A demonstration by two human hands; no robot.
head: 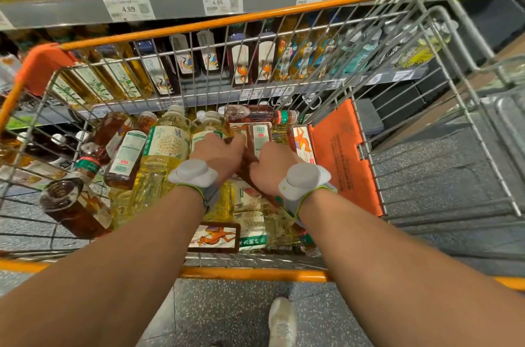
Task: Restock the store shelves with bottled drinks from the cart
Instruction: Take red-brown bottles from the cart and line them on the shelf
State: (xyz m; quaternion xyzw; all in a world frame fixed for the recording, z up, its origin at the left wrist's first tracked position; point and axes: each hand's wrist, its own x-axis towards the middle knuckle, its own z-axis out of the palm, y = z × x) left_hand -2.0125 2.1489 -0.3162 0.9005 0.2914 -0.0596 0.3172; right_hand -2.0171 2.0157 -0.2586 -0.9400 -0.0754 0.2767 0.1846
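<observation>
Left hand [220, 153] and right hand [272, 166] both curl round a dark tea bottle [245, 167] lying between them in the wire cart [227, 21]. Likely full, heavy, slick; grip mid-body.

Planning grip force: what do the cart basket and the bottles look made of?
Cart basket: grey metal wire, glossy, seen in its thin welded-looking grid. Bottles: probably clear plastic; liquid shows through, glare on the walls, matte printed labels.
</observation>
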